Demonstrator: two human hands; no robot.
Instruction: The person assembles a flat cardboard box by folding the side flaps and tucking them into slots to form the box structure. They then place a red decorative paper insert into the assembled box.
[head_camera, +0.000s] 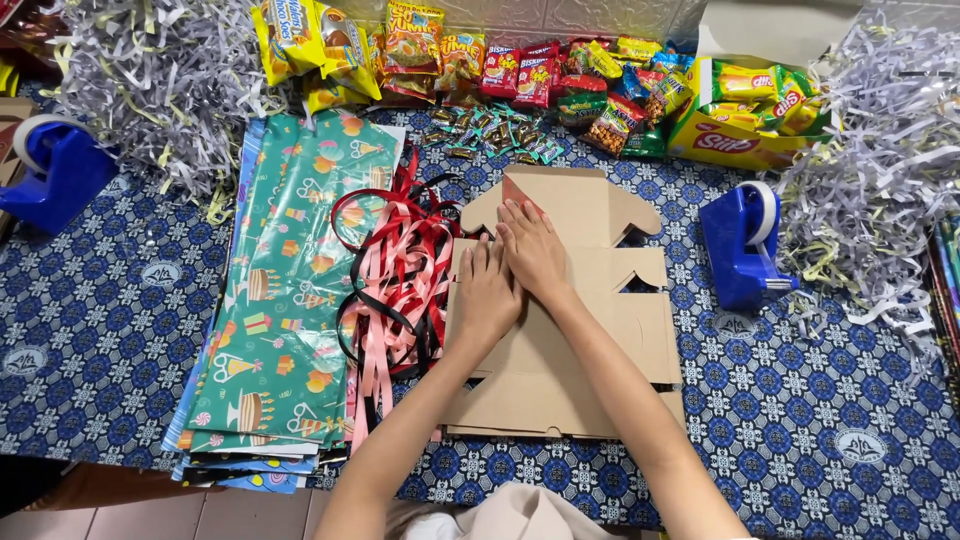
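At the frame's centre, the flattened cardboard box (570, 330) lay on the table (100, 320). The left hand (485, 290) and right hand (532, 250) pressed flat on it side by side, fingers spread, gripping nothing. Tangled ribbons (395, 280) lay just left, touching the wrapping paper (290, 290).

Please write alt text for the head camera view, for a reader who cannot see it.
Both hands, left hand and right hand, press flat on an unfolded cardboard box on a blue patterned tablecloth. Ribbons and wrapping paper lie left; snack packets lie behind.
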